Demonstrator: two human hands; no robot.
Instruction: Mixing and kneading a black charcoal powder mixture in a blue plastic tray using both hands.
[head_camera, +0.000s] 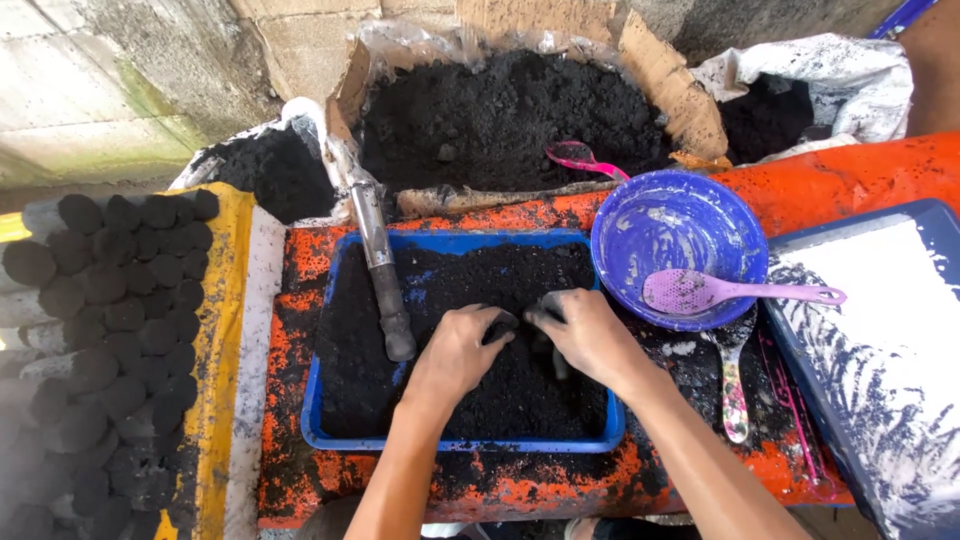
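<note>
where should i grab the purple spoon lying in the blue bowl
Take the purple spoon by its long handle, coming from the right. The handle juts out past the blue bowl rim with open space around it, while its head lies inside the bowl and is smeared with residue.

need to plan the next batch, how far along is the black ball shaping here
Done: rows of black balls lie stacked on the left. In hand: left hand and right hand press dark powder in the blue tray. Left: the tray is still well filled, and the lined box behind holds plenty more.
</note>
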